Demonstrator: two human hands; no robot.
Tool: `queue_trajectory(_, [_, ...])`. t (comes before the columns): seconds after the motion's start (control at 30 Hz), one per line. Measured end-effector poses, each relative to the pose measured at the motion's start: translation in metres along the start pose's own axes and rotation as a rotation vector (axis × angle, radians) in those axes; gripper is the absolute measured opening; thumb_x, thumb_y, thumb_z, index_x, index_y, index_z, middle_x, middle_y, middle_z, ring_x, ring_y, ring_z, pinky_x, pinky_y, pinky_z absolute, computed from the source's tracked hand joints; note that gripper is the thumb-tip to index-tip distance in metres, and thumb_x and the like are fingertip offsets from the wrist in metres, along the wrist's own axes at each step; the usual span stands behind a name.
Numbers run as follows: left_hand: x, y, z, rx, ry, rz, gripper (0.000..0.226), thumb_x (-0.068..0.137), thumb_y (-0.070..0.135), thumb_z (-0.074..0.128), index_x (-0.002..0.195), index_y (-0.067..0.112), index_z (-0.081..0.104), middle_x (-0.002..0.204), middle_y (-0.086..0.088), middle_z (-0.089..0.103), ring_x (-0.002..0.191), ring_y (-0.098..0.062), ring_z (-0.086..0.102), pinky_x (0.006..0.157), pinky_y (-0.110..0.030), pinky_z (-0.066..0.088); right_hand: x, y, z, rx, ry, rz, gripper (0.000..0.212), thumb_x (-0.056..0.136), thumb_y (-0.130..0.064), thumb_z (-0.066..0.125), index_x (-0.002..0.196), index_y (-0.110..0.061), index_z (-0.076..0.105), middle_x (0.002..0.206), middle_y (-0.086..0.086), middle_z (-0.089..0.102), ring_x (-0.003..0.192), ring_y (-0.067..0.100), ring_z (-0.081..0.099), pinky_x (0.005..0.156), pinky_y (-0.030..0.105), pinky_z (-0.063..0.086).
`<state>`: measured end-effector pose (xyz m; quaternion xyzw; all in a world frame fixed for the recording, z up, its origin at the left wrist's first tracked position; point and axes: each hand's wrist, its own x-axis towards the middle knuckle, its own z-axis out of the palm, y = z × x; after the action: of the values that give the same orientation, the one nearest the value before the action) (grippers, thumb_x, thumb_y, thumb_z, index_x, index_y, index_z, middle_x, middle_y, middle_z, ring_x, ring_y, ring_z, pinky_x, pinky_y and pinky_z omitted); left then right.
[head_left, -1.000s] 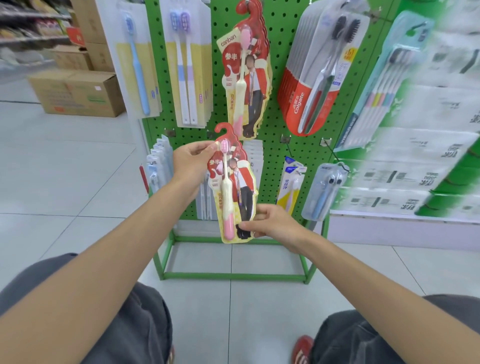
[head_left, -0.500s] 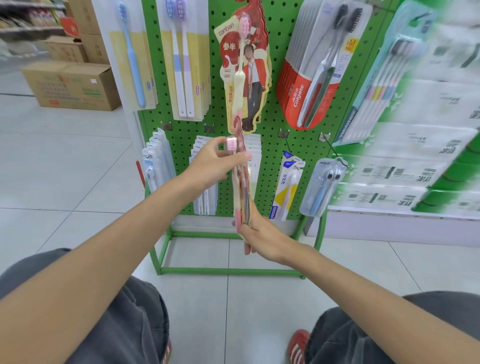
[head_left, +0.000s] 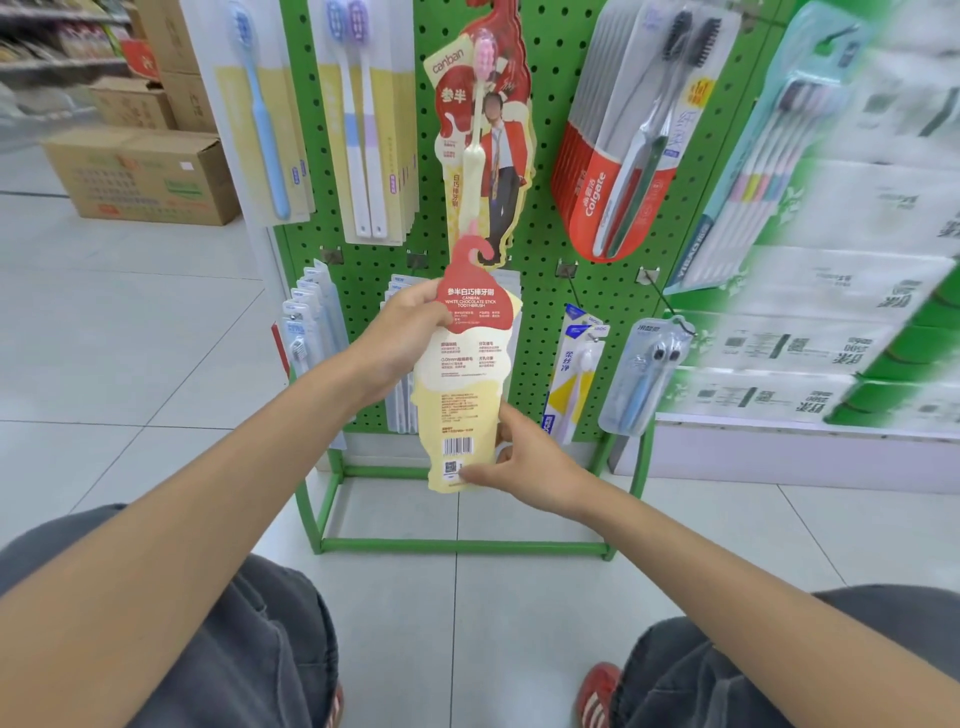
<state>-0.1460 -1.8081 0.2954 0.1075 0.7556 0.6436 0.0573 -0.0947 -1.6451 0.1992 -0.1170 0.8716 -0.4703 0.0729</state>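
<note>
The toothbrush pack (head_left: 460, 374) is held upright before the green pegboard rack (head_left: 540, 291), printed back toward the camera. The left hand (head_left: 397, 338) grips its upper left edge with curled fingers; the right hand (head_left: 524, 462) pinches its bottom corner by the barcode. An identical pack (head_left: 485, 135) hangs just above.

the left hand (head_left: 400, 338) grips the upper left edge of a toothbrush pack (head_left: 462, 384), and the right hand (head_left: 524, 467) pinches its lower right corner by the barcode. the pack stands upright with its printed back toward the camera, red hook on top, cream below. it hangs in front of a green pegboard rack (head_left: 540, 291). just above it a matching pack (head_left: 488, 135) hangs on the rack, face forward. a colgate pack (head_left: 613, 171) hangs to the right, and a cardboard box (head_left: 140, 176) sits on the floor at left.
</note>
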Motion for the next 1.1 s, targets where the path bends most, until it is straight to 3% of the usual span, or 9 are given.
queue_trajectory(0.13, [0.004,-0.005,-0.002,-0.053,-0.008,-0.03,0.036,0.095,0.003,0.035,0.111,0.019,0.064,0.092,-0.007,0.066,0.085,-0.023,0.062,0.079,-0.039,0.047,0.004,-0.004,-0.005,0.048,-0.039,0.039,0.03,0.09,-0.023,0.069,0.118,-0.022,0.058,0.1,0.0,0.069,0.062,0.001,0.058,0.06,0.02,0.048])
queue_trajectory(0.3, [0.002,-0.01,0.003,-0.064,-0.067,-0.073,0.042,0.094,0.002,0.034,0.122,0.018,0.062,0.095,-0.007,0.066,0.085,-0.022,0.06,0.073,-0.034,0.047,0.013,-0.014,-0.03,0.294,0.081,0.153,0.04,0.097,-0.045,0.053,0.123,-0.014,0.052,0.106,0.01,0.067,0.073,0.016,0.064,0.066,0.03,0.051])
queue_trajectory(0.47, [-0.001,-0.013,0.009,-0.074,-0.125,-0.118,0.046,0.095,0.001,0.034,0.13,0.018,0.058,0.107,-0.012,0.068,0.092,-0.023,0.063,0.086,-0.041,0.05,0.017,-0.025,-0.059,0.354,0.256,0.093,0.033,0.097,-0.04,0.055,0.116,-0.013,0.057,0.093,0.0,0.066,0.072,0.013,0.063,0.065,0.025,0.051])
queue_trajectory(0.63, [0.0,-0.015,0.01,-0.126,-0.132,-0.141,0.046,0.096,-0.002,0.033,0.134,0.013,0.054,0.106,-0.015,0.064,0.094,-0.026,0.059,0.089,-0.044,0.047,0.017,-0.027,-0.06,0.456,0.336,0.116,0.033,0.101,-0.038,0.048,0.109,-0.008,0.06,0.089,0.003,0.067,0.066,0.012,0.063,0.059,0.022,0.049])
queue_trajectory(0.73, [0.0,-0.019,0.013,-0.159,-0.126,-0.148,0.044,0.099,-0.002,0.039,0.138,0.015,0.047,0.116,-0.017,0.066,0.097,-0.026,0.065,0.093,-0.046,0.051,0.019,-0.026,-0.055,0.38,0.435,0.093,0.029,0.1,-0.037,0.051,0.115,-0.014,0.057,0.096,0.001,0.069,0.078,0.012,0.066,0.066,0.021,0.05])
queue_trajectory(0.87, [-0.001,-0.024,0.022,-0.252,-0.176,-0.162,0.051,0.097,-0.004,0.051,0.142,0.015,0.04,0.124,-0.017,0.06,0.107,-0.028,0.066,0.091,-0.041,0.055,0.02,-0.03,-0.048,0.38,0.322,0.076,0.042,0.097,-0.045,0.051,0.128,-0.017,0.06,0.112,-0.005,0.07,0.101,0.01,0.067,0.083,0.023,0.052])
queue_trajectory(0.93, [-0.003,-0.024,0.027,-0.278,-0.238,-0.166,0.054,0.094,-0.005,0.056,0.142,0.015,0.041,0.133,-0.016,0.055,0.116,-0.028,0.063,0.1,-0.041,0.051,0.021,-0.032,-0.045,0.425,0.287,0.081,0.038,0.097,-0.045,0.052,0.121,-0.018,0.066,0.108,-0.004,0.073,0.104,0.013,0.067,0.088,0.028,0.052])
queue_trajectory(1.0, [-0.004,-0.021,0.03,-0.268,-0.274,-0.155,0.05,0.092,-0.005,0.059,0.137,0.014,0.048,0.134,-0.013,0.055,0.116,-0.022,0.064,0.098,-0.036,0.053,0.022,-0.033,-0.045,0.443,0.308,0.079,0.031,0.099,-0.038,0.052,0.111,-0.015,0.069,0.104,-0.001,0.074,0.103,0.017,0.068,0.092,0.033,0.052])
queue_trajectory(1.1, [-0.003,-0.021,0.032,-0.071,-0.145,-0.103,0.045,0.093,0.003,0.062,0.134,0.017,0.051,0.136,-0.009,0.052,0.116,-0.02,0.062,0.094,-0.034,0.056,0.022,-0.034,-0.049,0.402,0.355,0.103,0.032,0.1,-0.028,0.046,0.105,-0.005,0.068,0.103,0.006,0.074,0.102,0.021,0.067,0.094,0.035,0.05])
